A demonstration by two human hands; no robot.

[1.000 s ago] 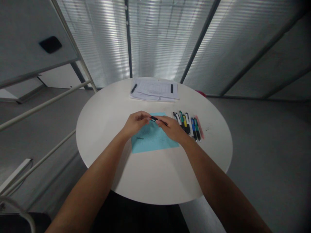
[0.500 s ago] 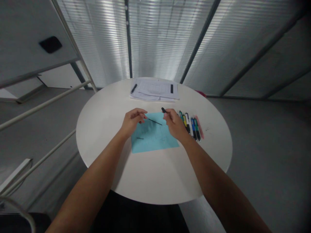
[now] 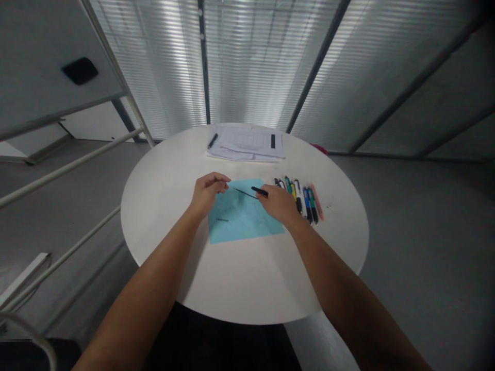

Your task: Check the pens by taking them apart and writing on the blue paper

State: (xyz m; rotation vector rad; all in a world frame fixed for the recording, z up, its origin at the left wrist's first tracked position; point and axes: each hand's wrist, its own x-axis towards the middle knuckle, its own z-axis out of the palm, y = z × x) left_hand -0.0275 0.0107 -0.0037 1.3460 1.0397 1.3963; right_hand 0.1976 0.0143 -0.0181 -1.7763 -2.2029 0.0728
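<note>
Over the one blue sheet [image 3: 240, 224], the left hand [image 3: 204, 195] pinches one thin refill [image 3: 244, 192]; the right hand [image 3: 276, 204] grips one black barrel [image 3: 260, 191]. About seven pens [image 3: 305, 198] lie at 3 o'clock, one paper stack [image 3: 247, 145] at 12.

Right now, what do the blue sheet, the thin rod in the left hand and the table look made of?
Blue sheet: likely paper or thin card, matte, flat, sharp corners. Thin rod in the left hand: dark, straight, probably plastic pen refill; too thin to confirm. Table: smooth white top, faint sheen, probably laminate or painted board.
</note>
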